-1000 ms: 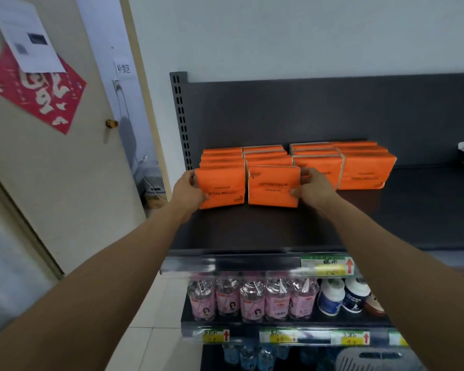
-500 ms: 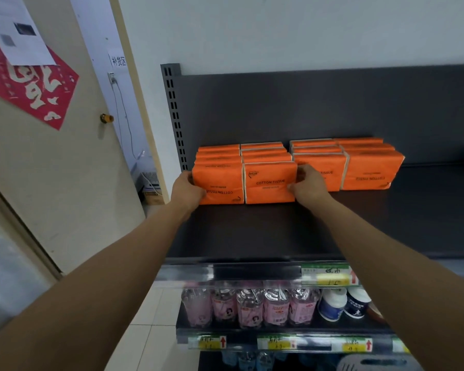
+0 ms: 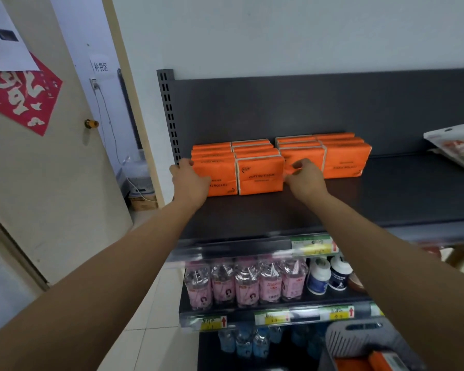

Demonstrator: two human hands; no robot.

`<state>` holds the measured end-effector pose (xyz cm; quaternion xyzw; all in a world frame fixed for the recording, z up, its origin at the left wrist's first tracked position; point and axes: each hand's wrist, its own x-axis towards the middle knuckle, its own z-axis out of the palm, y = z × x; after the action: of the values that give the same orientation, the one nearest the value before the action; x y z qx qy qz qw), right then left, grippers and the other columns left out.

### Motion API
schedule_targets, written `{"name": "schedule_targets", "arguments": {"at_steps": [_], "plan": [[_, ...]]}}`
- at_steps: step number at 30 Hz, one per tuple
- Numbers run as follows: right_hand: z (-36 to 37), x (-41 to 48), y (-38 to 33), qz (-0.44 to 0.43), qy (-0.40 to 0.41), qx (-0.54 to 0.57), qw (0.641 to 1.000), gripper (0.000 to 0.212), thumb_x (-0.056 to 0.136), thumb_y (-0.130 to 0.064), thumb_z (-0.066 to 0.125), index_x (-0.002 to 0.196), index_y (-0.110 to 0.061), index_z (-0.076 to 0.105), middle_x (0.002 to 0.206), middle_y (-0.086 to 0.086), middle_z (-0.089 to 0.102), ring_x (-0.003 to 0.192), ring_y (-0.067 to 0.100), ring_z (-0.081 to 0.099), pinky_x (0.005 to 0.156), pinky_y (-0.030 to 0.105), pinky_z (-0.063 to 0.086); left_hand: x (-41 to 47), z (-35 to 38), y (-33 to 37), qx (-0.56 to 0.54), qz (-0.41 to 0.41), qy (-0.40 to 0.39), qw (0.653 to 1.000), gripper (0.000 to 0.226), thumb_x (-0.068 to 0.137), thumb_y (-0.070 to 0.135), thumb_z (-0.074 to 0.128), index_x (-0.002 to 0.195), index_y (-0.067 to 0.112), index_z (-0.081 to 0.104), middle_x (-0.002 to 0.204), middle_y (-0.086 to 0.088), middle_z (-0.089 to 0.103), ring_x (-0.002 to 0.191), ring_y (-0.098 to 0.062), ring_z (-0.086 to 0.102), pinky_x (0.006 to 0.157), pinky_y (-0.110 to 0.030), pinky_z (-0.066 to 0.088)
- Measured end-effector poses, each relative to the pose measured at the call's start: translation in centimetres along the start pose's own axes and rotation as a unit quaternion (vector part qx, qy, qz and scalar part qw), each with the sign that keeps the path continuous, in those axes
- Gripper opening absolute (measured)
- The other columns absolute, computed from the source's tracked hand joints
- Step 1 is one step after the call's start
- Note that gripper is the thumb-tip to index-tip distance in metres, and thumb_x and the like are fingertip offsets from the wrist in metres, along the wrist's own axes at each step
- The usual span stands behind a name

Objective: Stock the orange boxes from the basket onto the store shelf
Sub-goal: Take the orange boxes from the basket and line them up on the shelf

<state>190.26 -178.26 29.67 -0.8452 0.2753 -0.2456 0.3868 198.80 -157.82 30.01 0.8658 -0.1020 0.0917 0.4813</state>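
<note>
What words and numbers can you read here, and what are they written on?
"COTTON TISSUE": front orange box.
"COTTON T...", upside down: left orange box, partly hidden by the left hand.
"补货区": white paper note.
Red poster: big white character, unclear.
Yellow price tags, bottle labels, print on the right orange box: too blurred to read.

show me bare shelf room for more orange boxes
Bare shelf runs from the right-hand orange boxes to the white packet, plus the strip in front. Crowded at the left end, around the left hand and right hand.
</note>
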Motion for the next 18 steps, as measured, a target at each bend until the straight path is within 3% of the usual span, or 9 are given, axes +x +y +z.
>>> {"name": "schedule_targets", "arguments": {"at_steps": [3, 8, 15, 18], "plan": [[-0.8, -2.6, -0.7, -0.019, 0.014, 0.0, 1.0, 0.038, 0.09, -0.014, 0.06, 0.126, -0.005, 0.053, 0.114, 0.016, 0.064, 0.106, 0.03, 0.06, 0.077, 0.027, 0.041, -2.6, -0.4, 1.3, -0.001, 0.07, -0.018, 0.997, 0.041, 0.085, 0.006, 0.059, 0.124, 0.006, 0.047, 0.131, -0.015, 0.037, 0.113, -0.029, 0.051, 0.087, -0.028, 0.042], [-2.8, -8.3, -0.7, -0.023, 0.048, 0.012, 0.999, 0.033, 0.091, -0.012, 0.059, 0.123, -0.006, 0.058, 0.121, 0.013, 0.062, 0.111, 0.027, 0.057, 0.083, 0.025, 0.041, -8.2, -0.4, 3.1, -0.026, 0.172, -0.092, 0.98, 0.029, 0.087, 0.003, 0.055, 0.116, 0.006, 0.054, 0.125, -0.012, 0.044, 0.1, -0.018, 0.05, 0.073, -0.011, 0.033], [-6.5, -16.7, 5.2, 0.038, 0.108, -0.013, 0.993, 0.028, 0.088, -0.009, 0.057, 0.115, -0.004, 0.061, 0.113, 0.015, 0.067, 0.106, 0.029, 0.062, 0.09, 0.037, 0.05, -18.0, 3.5, 4.0, -0.05, 0.228, -0.261, 0.937, 0.022, 0.088, 0.004, 0.056, 0.11, 0.006, 0.059, 0.105, -0.003, 0.04, 0.092, -0.015, 0.046, 0.079, -0.018, 0.036], [-8.7, -20.2, 9.3, 0.102, 0.095, -0.044, 0.989, 0.026, 0.089, -0.008, 0.056, 0.113, -0.007, 0.063, 0.103, 0.007, 0.066, 0.093, 0.021, 0.06, 0.078, 0.027, 0.046, -21.9, 6.4, 3.7, -0.047, 0.217, -0.345, 0.912, 0.022, 0.085, 0.0, 0.059, 0.106, 0.003, 0.062, 0.107, -0.011, 0.052, 0.093, -0.024, 0.054, 0.076, -0.023, 0.038]]}}
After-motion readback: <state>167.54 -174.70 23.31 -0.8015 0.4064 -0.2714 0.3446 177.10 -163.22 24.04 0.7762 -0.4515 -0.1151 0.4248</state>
